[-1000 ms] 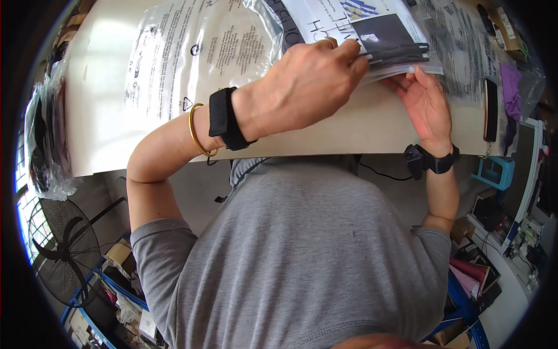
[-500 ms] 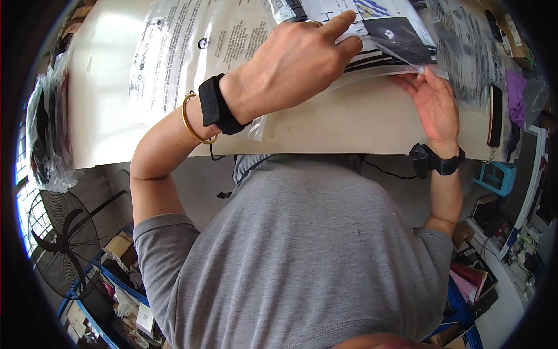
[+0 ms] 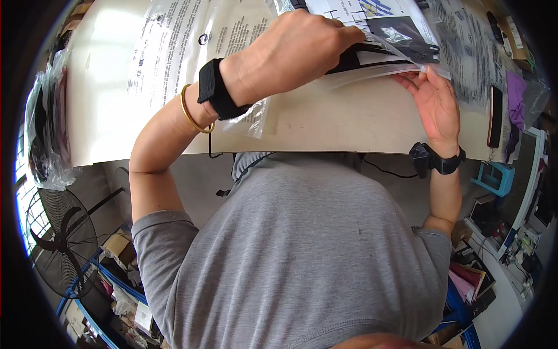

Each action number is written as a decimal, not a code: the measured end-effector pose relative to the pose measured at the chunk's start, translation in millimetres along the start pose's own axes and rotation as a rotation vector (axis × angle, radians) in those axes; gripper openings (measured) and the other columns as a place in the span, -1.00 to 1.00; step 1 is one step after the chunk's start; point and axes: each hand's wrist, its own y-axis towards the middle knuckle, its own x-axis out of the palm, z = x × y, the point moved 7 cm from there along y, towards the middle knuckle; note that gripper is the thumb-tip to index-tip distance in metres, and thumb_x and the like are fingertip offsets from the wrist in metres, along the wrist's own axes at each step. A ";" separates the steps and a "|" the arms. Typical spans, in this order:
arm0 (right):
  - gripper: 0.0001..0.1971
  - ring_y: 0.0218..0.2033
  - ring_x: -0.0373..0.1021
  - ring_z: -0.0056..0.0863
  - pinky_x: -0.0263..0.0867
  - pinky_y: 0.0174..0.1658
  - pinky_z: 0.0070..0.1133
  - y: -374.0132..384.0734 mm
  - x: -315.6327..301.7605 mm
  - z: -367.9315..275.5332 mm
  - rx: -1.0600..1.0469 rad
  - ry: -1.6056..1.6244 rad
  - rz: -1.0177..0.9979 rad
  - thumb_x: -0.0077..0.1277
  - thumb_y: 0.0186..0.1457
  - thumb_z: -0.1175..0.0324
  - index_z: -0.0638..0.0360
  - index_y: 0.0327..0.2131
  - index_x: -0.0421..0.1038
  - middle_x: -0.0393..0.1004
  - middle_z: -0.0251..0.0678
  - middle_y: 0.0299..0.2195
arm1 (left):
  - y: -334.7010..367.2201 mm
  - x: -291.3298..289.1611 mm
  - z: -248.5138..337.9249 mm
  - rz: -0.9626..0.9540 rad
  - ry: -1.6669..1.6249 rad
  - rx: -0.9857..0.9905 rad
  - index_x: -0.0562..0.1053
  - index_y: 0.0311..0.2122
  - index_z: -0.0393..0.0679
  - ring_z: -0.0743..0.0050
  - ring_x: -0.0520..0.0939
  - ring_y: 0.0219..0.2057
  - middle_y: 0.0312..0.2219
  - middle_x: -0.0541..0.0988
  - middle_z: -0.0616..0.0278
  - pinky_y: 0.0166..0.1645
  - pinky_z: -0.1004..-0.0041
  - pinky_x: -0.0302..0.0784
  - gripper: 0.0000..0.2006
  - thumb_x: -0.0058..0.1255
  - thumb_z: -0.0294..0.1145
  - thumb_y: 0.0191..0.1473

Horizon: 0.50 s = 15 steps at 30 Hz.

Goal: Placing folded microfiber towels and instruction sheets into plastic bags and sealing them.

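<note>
Risk: the clear plastic bag (image 3: 378,61) looks slick, so if the left hand (image 3: 290,52) eases off, bag and dark contents could slide off the bench (image 3: 325,125) edge. Left grip is clamped over the bag's top at 12 o'clock. Right hand (image 3: 433,104), at 2 o'clock, has fingers spread apart, only fingertips touching the bag's lower edge.

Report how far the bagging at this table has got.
Done: a dark item and printed sheet already sit inside the clear plastic bag. In hand: the left hand grips its opening edge while the right hand supports it from below. Left: more clear bags lie flat on the table.
</note>
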 end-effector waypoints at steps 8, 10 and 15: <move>-0.72 -0.14 0.39 -0.37 0.17 0.13 -0.23 0.8 -0.9 -0.5 -0.002 0.002 0.005 -0.23 0.27 0.31 0.20 -0.43 0.42 0.48 -0.32 -0.33 | -4.8 -18.5 20.3 0.148 0.213 0.123 0.46 -0.18 -0.27 -0.07 0.58 -0.42 -0.51 0.54 -0.15 -0.30 0.23 0.50 -0.71 -0.08 -0.57 -0.09; -0.73 -0.14 0.39 -0.36 0.18 0.12 -0.24 1.0 -1.8 -1.9 -0.003 -0.003 0.012 -0.22 0.27 0.30 0.20 -0.43 0.42 0.48 -0.31 -0.33 | -6.1 -3.0 8.2 0.107 -0.017 0.131 0.47 -0.15 -0.24 0.01 0.61 -0.41 -0.36 0.56 -0.03 -0.30 0.27 0.54 -0.68 -0.01 -0.56 -0.11; -0.79 -0.22 0.42 -0.38 0.28 0.00 -0.34 0.2 -12.8 -5.7 0.015 -0.042 0.063 -0.19 0.25 0.32 0.21 -0.34 0.39 0.48 -0.27 -0.33 | -7.3 -0.9 45.4 -0.126 -0.668 0.428 0.48 -0.12 -0.23 0.01 0.61 -0.34 -0.31 0.58 -0.01 -0.24 0.27 0.54 -0.66 0.03 -0.56 -0.10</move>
